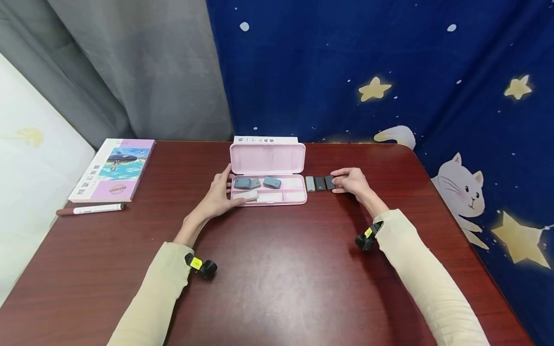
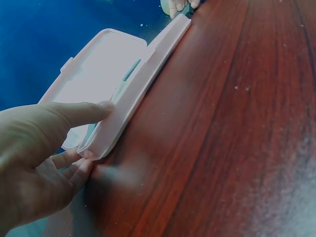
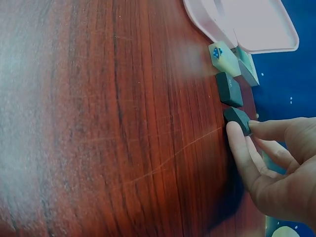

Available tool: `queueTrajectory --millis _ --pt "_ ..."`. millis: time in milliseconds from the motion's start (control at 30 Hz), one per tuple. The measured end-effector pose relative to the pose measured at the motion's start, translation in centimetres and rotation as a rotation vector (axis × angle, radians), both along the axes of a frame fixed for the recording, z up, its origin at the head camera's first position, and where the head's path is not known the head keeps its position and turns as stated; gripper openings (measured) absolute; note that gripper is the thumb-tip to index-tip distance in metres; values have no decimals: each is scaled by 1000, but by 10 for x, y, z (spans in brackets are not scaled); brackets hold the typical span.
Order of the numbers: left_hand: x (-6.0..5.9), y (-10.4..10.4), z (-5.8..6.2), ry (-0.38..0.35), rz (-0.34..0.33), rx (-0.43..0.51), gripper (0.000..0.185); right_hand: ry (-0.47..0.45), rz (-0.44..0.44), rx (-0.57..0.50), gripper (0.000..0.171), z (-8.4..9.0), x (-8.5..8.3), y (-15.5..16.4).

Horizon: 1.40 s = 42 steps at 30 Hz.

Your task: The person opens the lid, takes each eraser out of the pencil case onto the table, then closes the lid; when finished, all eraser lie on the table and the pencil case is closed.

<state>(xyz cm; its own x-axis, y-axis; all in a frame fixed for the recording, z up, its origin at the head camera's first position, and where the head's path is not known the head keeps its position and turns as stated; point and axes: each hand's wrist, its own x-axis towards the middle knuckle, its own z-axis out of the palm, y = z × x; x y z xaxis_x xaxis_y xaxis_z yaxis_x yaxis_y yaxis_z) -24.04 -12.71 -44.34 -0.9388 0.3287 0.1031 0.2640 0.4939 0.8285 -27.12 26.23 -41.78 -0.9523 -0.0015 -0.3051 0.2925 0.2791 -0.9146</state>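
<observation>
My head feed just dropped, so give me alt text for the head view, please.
A person's right hand pinches the outermost of three small erasers lined up on a dark red table, while the left hand steadies an open pink pencil case holding several more erasers. A book and a marker lie at the far left.

Your right hand (image 3: pixel 276 173) sits at the lower right, thumb and forefinger pinching a small dark rectangular eraser block (image 3: pixel 238 120) that lies on the reddish-brown wooden table (image 3: pixel 108 118). Just beyond it lies a second dark rectangular eraser block (image 3: pixel 229 89), close but apart. Past that rests a pale grey-green eraser block with a blue mark (image 3: pixel 223 55), next to the corner of an open pink plastic pencil case (image 3: pixel 247 24).
</observation>
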Motion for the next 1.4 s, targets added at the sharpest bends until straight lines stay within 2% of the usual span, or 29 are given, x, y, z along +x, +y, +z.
queueTrajectory --millis 233,567,867,1400 --pt "2 -1 -1 8 2 -8 104 28 -6 74 32 -1 1 -3" --pt "0 -1 -4 -7 10 -11 105 28 -13 79 32 -3 2 -3" --pt "1 -1 -5 1 8 15 105 54 -34 126 31 -4 5 -7" --pt "-2 -1 -1 -11 9 -9 107 71 -24 103 31 -2 4 -5"
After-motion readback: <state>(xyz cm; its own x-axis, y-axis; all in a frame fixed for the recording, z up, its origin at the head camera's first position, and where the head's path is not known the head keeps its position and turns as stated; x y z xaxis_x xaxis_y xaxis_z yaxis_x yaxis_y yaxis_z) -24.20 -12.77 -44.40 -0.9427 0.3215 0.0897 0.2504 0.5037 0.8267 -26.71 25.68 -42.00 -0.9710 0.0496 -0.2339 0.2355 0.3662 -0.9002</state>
